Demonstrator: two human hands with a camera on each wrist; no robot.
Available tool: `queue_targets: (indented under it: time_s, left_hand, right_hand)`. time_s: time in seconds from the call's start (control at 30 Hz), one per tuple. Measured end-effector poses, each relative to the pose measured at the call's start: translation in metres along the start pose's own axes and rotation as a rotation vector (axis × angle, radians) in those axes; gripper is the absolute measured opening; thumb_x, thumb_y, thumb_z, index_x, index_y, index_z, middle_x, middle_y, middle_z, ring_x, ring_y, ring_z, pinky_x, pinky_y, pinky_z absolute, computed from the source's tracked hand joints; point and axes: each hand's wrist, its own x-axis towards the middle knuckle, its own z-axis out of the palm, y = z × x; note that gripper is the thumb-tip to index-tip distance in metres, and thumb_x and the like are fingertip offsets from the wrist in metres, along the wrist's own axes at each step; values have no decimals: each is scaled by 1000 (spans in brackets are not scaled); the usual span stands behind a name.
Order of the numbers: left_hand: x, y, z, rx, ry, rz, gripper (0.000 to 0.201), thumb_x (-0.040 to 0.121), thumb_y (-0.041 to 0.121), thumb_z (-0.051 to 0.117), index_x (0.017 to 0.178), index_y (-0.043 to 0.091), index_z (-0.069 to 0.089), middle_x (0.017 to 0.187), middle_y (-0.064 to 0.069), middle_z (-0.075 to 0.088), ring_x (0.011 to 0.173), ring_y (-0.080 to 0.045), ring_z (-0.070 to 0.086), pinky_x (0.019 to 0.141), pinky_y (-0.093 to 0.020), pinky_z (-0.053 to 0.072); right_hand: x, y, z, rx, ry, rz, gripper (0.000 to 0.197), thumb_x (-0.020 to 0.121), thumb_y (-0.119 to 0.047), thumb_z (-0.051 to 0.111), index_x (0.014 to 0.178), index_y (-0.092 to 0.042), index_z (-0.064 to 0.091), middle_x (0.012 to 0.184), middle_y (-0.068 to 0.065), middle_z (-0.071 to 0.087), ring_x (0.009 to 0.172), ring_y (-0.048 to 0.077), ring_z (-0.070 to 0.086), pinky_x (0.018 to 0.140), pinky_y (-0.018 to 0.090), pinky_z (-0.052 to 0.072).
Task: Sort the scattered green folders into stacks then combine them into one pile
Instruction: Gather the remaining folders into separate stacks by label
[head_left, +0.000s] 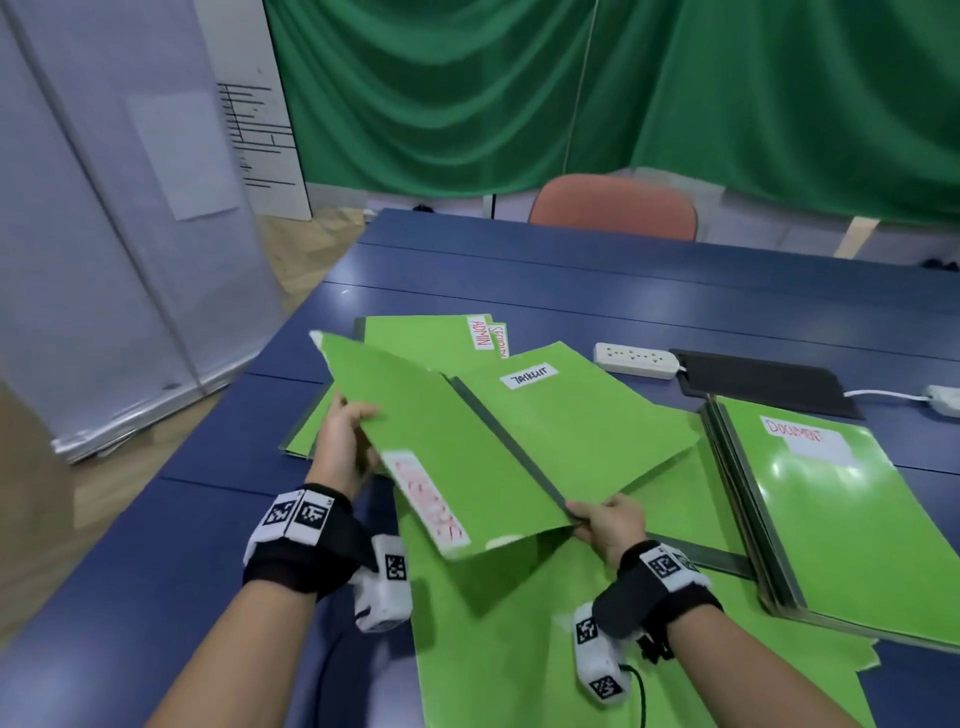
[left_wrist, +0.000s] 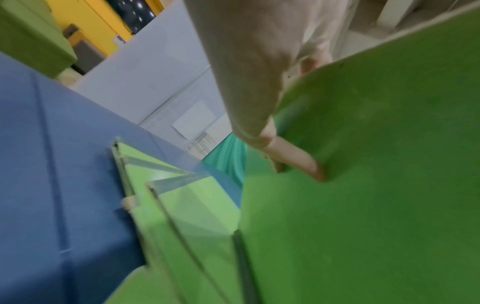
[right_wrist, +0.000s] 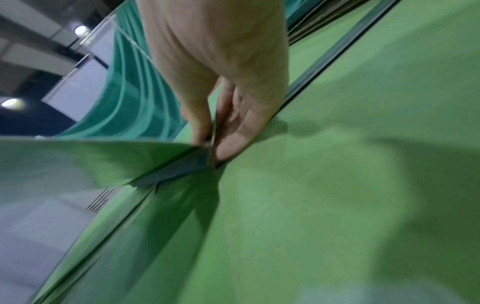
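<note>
Both hands hold one green folder (head_left: 441, 441) lifted and tilted above the blue table (head_left: 571, 270); it bears a blurred red-lettered label near its front. My left hand (head_left: 345, 441) grips its left edge, thumb on top. My right hand (head_left: 605, 525) pinches its near corner by the dark spine (right_wrist: 182, 168). Under it lie a folder with a black-lettered label (head_left: 571, 415), an "ADMIN" folder (head_left: 421, 335) behind, and a large green one (head_left: 519, 649) at the front. A neat stack topped by the "DOCUMENT" folder (head_left: 841, 514) sits at the right. More folders (left_wrist: 182, 205) lie by my left hand.
A white power strip (head_left: 636, 359) and a black mat (head_left: 763, 382) lie behind the folders, with a white cable (head_left: 883, 396) running right. An orange chair (head_left: 613, 205) stands at the far side. The table's left edge drops to a wooden floor (head_left: 291, 249).
</note>
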Motion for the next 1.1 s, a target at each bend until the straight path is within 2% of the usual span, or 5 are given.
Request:
queue_targets:
  time_s: [0.23, 0.4, 0.73, 0.9, 1.1]
  left_hand:
    - [3, 33, 25, 189, -85, 206, 46, 85, -3, 34, 125, 8, 53, 85, -4, 66, 60, -13, 62, 57, -22, 50]
    - [16, 44, 4, 284, -11, 257, 45, 85, -7, 35, 121, 6, 59, 69, 3, 68, 41, -2, 59, 41, -11, 45]
    - [17, 11, 48, 324, -230, 44, 57, 91, 58, 33, 121, 18, 60, 117, -8, 67, 113, -28, 60, 102, -47, 41]
    - [18, -3, 75, 277, -303, -2, 56, 83, 65, 36, 117, 28, 60, 127, -6, 60, 123, -28, 51, 105, -51, 35]
    - [21, -13, 91, 296, -373, -6, 62, 87, 66, 28, 136, 31, 43, 142, 0, 46, 126, -19, 46, 105, -48, 33]
  right_hand:
    - [-26, 6, -2, -70, -415, 54, 31, 86, -5, 63, 109, 11, 51, 87, 23, 67, 72, 25, 68, 61, 26, 58]
    - [3, -8, -49, 205, -169, 9, 72, 89, -18, 60, 144, 2, 19, 125, 28, 50, 103, 32, 59, 92, 40, 50]
    - [12, -15, -53, 265, -86, 47, 35, 81, 8, 63, 112, 14, 48, 112, 35, 59, 78, 32, 64, 50, 29, 58]
    - [22, -27, -85, 276, 47, -120, 75, 76, 2, 69, 140, -9, 32, 138, 27, 40, 109, 35, 57, 86, 41, 54]
    - [25, -36, -106, 268, 122, -259, 48, 89, 4, 54, 134, -10, 43, 85, 11, 54, 72, 21, 59, 59, 23, 57]
